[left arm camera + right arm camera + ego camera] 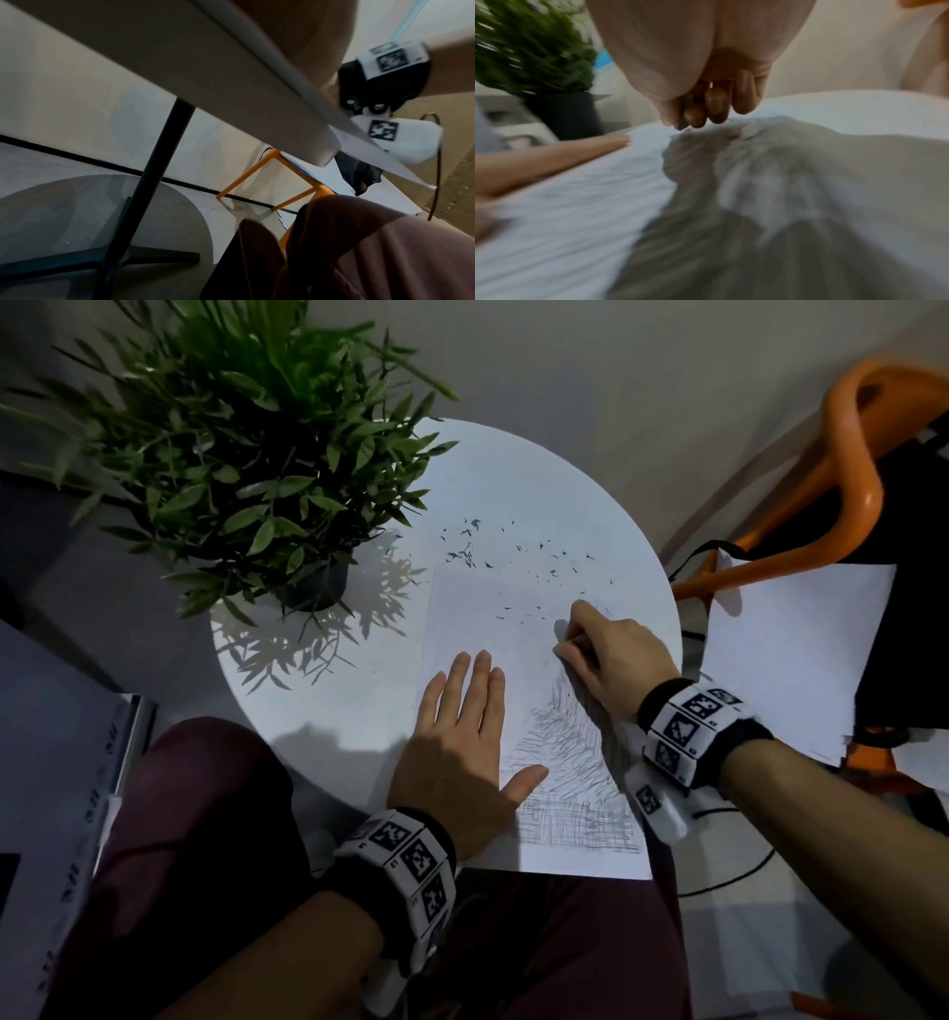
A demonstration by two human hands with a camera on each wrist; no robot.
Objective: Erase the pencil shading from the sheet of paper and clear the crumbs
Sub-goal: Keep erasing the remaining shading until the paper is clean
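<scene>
- while the left hand (464,752) lies flat with its fingers straight and together, thumb out to the side, it presses the sheet of paper (477,629) onto the round white table (318,690).
- the right hand (611,654) is curled, its fingertips (695,115) pinching a small dark eraser (681,124) whose tip touches the sheet near its right edge.
- pencil shading (570,778) covers the near right part of the sheet, between the left thumb and the right wrist; the far part of the sheet looks pale.
- dark crumbs (513,552) are scattered over the far end of the sheet and on the table beyond it, thickest close to the potted plant (246,454).
- the plant stands at the table's far left edge, apart from the sheet.
- an orange chair (842,469) sits to the right of the table with more white paper (791,639) lying on it.
- the right wrist view is blurred, so the eraser's shape is hard to make out.
</scene>
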